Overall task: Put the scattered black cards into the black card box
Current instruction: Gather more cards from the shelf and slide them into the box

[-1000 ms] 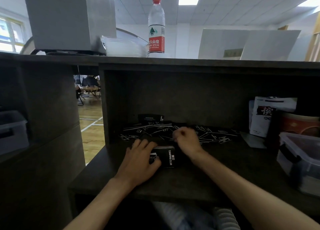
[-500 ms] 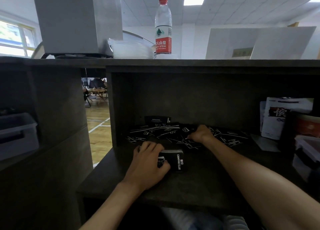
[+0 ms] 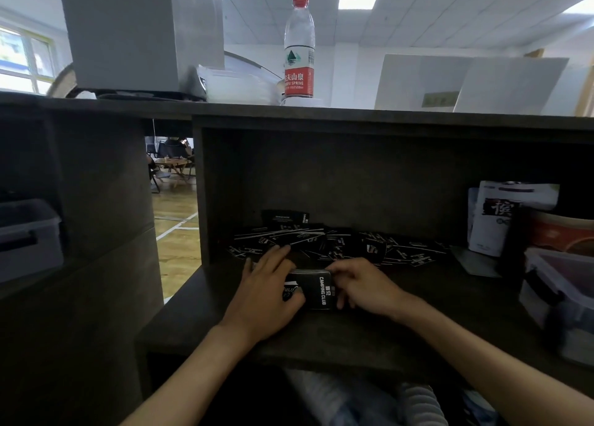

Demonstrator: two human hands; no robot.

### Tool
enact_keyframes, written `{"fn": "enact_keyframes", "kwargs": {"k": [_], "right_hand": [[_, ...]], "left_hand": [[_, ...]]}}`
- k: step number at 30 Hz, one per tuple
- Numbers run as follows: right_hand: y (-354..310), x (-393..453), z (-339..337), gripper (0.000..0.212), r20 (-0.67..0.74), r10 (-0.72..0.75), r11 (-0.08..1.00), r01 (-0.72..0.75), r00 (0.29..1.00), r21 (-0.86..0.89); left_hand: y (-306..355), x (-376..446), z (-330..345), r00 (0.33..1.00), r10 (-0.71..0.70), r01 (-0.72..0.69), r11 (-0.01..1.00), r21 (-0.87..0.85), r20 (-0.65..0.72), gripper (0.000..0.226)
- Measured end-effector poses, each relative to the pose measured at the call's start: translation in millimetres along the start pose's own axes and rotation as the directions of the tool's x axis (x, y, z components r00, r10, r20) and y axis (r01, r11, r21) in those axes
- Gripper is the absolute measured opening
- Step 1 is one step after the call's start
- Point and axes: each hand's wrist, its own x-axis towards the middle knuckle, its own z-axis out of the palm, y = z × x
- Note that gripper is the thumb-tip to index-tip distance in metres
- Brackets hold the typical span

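both hands at the black card box point(image 3: 316, 289), which lies on the dark shelf point(image 3: 401, 326) near its front edge, "camping club" print facing up; left hand point(image 3: 268, 292) lies over the box's left end, fingers fairly straight and reaching forward, thumb curled in against the box top, so it steadies it; right hand point(image 3: 366, 286) has come back from the pile, where it was reaching half a second ago, and is now touching the box's right end, fingers curled down around that end; whether it pinches a card there i cannot tell, too dark and small; box has stayed in place under the left hand; scattered black cards point(image 3: 337, 244) spread just behind the box across the back of the shelf, plenty left, a second dark box or lid point(image 3: 286, 217) stands behind them at the back wall; judgement: one pick from the pile just brought to the box, likely being slid in; task early, most cards not yet boxed; off to the side: water bottle point(image 3: 299, 45) on the top ledge, snack bags point(image 3: 511, 217) and clear plastic tub point(image 3: 559, 294) at right.
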Motion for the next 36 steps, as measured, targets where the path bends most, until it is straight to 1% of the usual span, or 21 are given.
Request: {"fn": "enact_keyframes", "kwargs": {"k": [3,5,6,7,8,9,10,11,12,14,15,16,18,22,27,29,31,32,34,35,36], "right_hand": [[-4,2,1,0.035,0.089,-0.058,0.998,0.056,0.994,0.026],[-2,7,-4,0.036,0.158,-0.043,0.996,0.029,0.986,0.09],[1,10,-9,0.034,0.161,-0.014,0.993,-0.005,0.987,0.12],[5,14,-13,0.031,0.11,0.021,0.991,-0.035,0.994,0.128],[11,17,-19,0.027,-0.013,0.056,0.995,-0.054,0.998,0.083],[18,22,-28,0.021,-0.2,0.064,0.997,-0.07,0.978,-0.024],[26,26,-37,0.014,-0.385,0.042,0.98,-0.112,0.922,-0.162],[34,28,-45,0.006,-0.484,0.025,0.946,-0.177,0.874,-0.271],[39,28,-50,0.012,-0.503,0.04,0.901,-0.249,0.863,-0.355],[48,28,-52,0.037,-0.428,0.117,0.797,-0.342,0.896,-0.497],[51,28,-51,0.04,-0.397,0.127,0.753,-0.349,0.909,-0.558],[54,27,-48,0.037,-0.385,0.103,0.721,-0.336,0.917,-0.606],[58,23,-45,0.025,-0.389,0.018,0.694,-0.292,0.921,-0.658],[54,14,-45,0.014,-0.364,-0.06,0.732,-0.207,0.93,-0.649],[51,2,-45,0.018,-0.362,-0.133,0.788,-0.123,0.923,-0.603],[49,1,-46,0.021,-0.313,-0.097,0.786,-0.12,0.945,-0.606],[48,2,-48,0.015,-0.277,-0.022,0.803,-0.148,0.961,-0.577],[48,5,-49,0.012,-0.293,-0.017,0.823,-0.153,0.956,-0.546],[48,13,-54,0.008,-0.392,-0.064,0.85,-0.156,0.918,-0.503],[50,20,-58,0.003,-0.427,-0.08,0.857,-0.156,0.901,-0.492],[52,28,-62,0.011,-0.432,-0.087,0.852,-0.158,0.898,-0.499]], "left_hand": [[1,-1,-2,1.0,-0.005,0.005,1.0,-0.027,0.012,0.043],[2,-1,-5,1.0,-0.011,0.012,0.999,-0.044,0.014,0.039],[2,-1,-5,1.0,-0.008,0.009,0.999,-0.041,0.019,0.04],[2,-1,-5,1.0,-0.004,0.005,1.0,-0.031,0.027,0.042],[2,-1,-5,0.999,0.0,0.001,1.0,-0.018,0.032,0.046],[1,-1,-4,0.999,0.001,-0.001,1.0,-0.01,0.034,0.047],[1,-1,-4,1.0,0.002,-0.002,1.0,-0.008,0.031,0.047],[0,-1,-3,1.0,0.003,-0.002,1.0,-0.012,0.025,0.046],[0,-1,-3,1.0,0.003,-0.003,1.0,-0.015,0.017,0.044],[-1,-1,-3,1.0,0.002,-0.002,1.0,-0.012,-0.001,0.042],[-2,-1,-3,1.0,-0.001,0.001,1.0,-0.006,-0.012,0.042],[-2,-1,-2,1.0,-0.004,0.004,1.0,0.001,-0.021,0.042],[-2,-1,-2,1.0,-0.01,0.01,1.0,0.012,-0.022,0.042],[1,1,-3,1.0,-0.021,0.02,0.999,0.029,0.004,0.036],[4,0,-5,1.0,-0.029,0.029,0.999,0.016,0.004,0.033],[4,-1,-6,1.0,-0.029,0.029,0.999,0.016,0.008,0.031],[4,-1,-7,0.999,-0.03,0.029,0.999,0.021,0.02,0.03],[4,-1,-7,0.999,-0.03,0.03,0.999,0.022,0.023,0.029],[3,-1,-7,0.999,-0.031,0.031,0.999,0.017,0.02,0.029],[3,-1,-8,0.999,-0.031,0.03,0.999,0.013,0.018,0.029],[3,-2,-8,0.999,-0.03,0.029,0.999,0.012,0.017,0.029]]}}
